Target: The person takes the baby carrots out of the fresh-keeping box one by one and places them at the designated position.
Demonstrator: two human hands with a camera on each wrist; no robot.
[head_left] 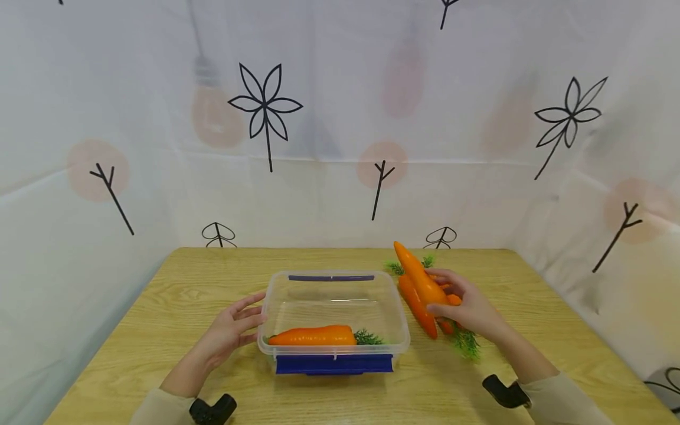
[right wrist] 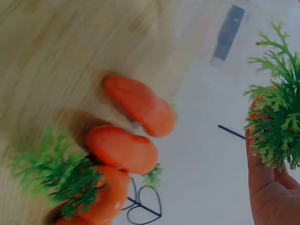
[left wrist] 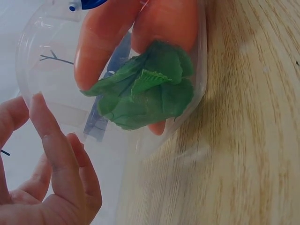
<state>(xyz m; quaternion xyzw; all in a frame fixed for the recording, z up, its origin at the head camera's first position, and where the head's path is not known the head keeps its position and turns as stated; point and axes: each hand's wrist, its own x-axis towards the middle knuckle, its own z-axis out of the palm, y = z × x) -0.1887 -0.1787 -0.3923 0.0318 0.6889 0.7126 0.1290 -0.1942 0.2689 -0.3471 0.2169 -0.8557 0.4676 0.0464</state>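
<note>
A clear lidless plastic box (head_left: 333, 349) with blue clips stands mid-table. Inside, along its front wall, lies an orange carrot (head_left: 313, 336); the left wrist view shows two carrots (left wrist: 161, 26) through the wall, one with broad green leaves (left wrist: 145, 89). My left hand (head_left: 225, 333) touches the box's left side with loosely extended fingers. Right of the box, my right hand (head_left: 473, 304) grips a carrot (head_left: 417, 274), its tip pointing up and away, above other carrots (head_left: 417, 307). Feathery greens (right wrist: 281, 117) of the held carrot hang by that hand in the right wrist view.
Several carrots (right wrist: 122, 150) with green tops (right wrist: 56, 173) lie bunched on the wooden table (head_left: 212, 277), close to the box's right wall. A patterned white cloth (head_left: 329, 195) hangs behind the table and along its sides. A dark cable (head_left: 661, 383) shows at far right.
</note>
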